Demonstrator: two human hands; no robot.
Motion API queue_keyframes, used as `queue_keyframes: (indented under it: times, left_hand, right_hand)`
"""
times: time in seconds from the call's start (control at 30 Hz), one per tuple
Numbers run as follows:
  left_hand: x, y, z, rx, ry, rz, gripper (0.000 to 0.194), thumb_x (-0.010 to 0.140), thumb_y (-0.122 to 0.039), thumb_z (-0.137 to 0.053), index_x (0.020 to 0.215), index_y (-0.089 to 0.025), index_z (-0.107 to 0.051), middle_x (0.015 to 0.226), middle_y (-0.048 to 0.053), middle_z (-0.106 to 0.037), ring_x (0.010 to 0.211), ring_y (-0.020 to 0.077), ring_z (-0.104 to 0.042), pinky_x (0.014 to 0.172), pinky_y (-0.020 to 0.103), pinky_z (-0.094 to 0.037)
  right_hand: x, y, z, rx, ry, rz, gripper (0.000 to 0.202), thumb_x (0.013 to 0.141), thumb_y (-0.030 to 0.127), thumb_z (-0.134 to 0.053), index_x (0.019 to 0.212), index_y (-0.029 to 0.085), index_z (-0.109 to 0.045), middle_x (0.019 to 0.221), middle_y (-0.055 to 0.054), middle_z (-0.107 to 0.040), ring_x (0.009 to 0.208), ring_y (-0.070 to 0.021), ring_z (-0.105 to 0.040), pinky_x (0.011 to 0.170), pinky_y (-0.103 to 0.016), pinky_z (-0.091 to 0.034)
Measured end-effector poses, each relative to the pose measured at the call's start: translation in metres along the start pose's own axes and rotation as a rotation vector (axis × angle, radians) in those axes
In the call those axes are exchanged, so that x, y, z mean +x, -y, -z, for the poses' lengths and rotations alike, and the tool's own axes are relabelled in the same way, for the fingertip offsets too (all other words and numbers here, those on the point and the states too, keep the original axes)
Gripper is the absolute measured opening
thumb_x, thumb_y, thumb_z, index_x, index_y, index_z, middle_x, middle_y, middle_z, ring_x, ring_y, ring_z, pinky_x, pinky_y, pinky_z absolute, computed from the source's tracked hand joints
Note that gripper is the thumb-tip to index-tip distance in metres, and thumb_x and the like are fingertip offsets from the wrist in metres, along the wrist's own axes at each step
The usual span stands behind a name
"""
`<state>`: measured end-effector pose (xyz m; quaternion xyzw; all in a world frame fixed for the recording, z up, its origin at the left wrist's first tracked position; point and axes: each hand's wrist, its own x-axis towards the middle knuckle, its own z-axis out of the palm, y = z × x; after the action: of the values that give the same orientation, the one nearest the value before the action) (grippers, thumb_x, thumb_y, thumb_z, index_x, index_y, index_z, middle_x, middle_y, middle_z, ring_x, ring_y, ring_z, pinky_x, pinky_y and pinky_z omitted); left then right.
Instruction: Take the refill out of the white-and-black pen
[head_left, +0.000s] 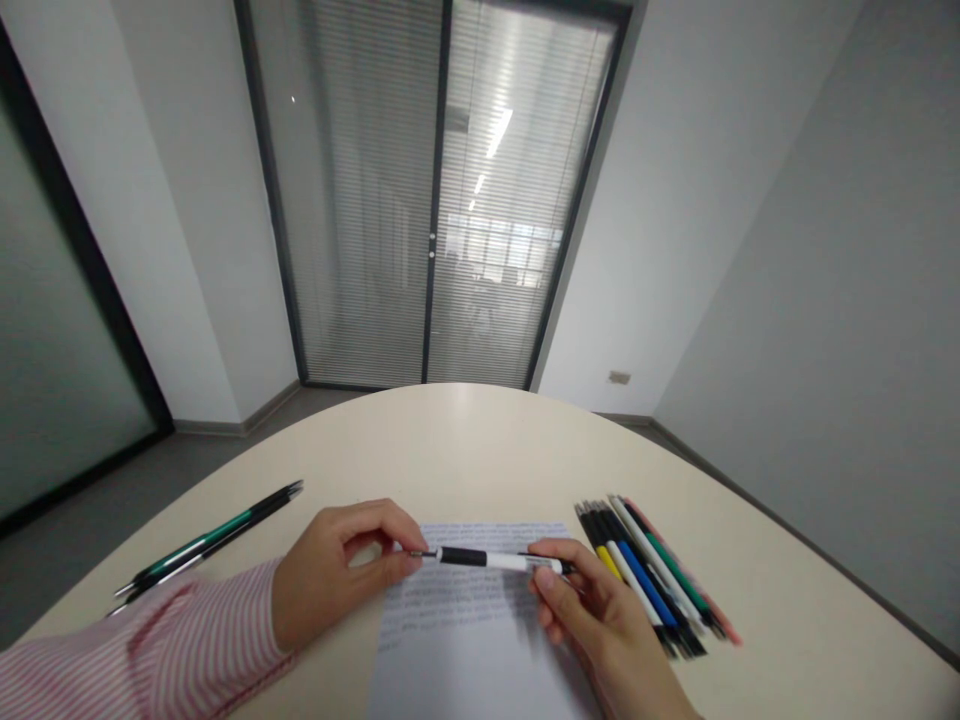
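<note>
A pen (491, 559) with a white barrel and black grip lies level, left to right, just above a sheet (480, 640) of paper, held at both ends. The left hand (337, 580) pinches the metal tip between thumb and forefinger, fingers curled together on it; the right hand (600, 620) clamps the far-right end between thumb and fingers. A pink-striped sleeve (142, 655) covers the left forearm, running to the near left corner. The sheet lies on the near middle of a pale round table (465, 440), with lines of handwriting across its far half; the near half looks blank. Both hands overlap the sheet's side edges, and the pen's shadow falls on the writing. To the right, just beside the right hand, a row of pens (652, 575) lies side by side, slanting from far left to near right; the hand covers the near ends of the leftmost ones. I make out about seven or eight there, with black, yellow, blue, green, white and pink-red parts, though the exact count is hard to tell where they pack together. To the left, well apart from the left hand, lie two more pens (210, 540), one green and one black, touching along their length. Beyond the table stands a glass door (435, 200) with blinds, flanked by grey walls.
</note>
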<state>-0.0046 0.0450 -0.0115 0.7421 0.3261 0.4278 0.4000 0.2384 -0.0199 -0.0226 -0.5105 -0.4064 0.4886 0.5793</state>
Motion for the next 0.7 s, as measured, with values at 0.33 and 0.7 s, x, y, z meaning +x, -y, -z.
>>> queue_keyframes:
  times: [0.33,0.7]
  left_hand:
    - [0.0023,-0.003,0.0008,-0.344,-0.062,0.071,0.011,0.071,-0.016,-0.078,0.067,-0.018,-0.068,0.077,0.003,-0.076,0.075,0.0171,-0.07,0.069,0.024,-0.056]
    - [-0.0007,-0.0035,-0.0006,-0.578,0.04,0.144,0.025,0.089,-0.041,-0.064,0.084,-0.02,-0.051,0.096,0.009,-0.078,0.082,0.0172,-0.073,0.071,0.025,-0.053]
  right_hand:
    - [0.0009,-0.0012,-0.0009,0.022,-0.021,-0.002,0.041,0.064,0.049,-0.083,0.088,0.017,-0.071,0.054,0.003,-0.061,0.052,-0.011,-0.049,0.052,-0.023,-0.036]
    - [0.0043,-0.0045,0.0006,0.055,-0.004,0.001,0.04,0.064,0.049,-0.083,0.085,0.018,-0.071,0.058,0.002,-0.064,0.051,-0.0101,-0.05,0.048,-0.021,-0.037]
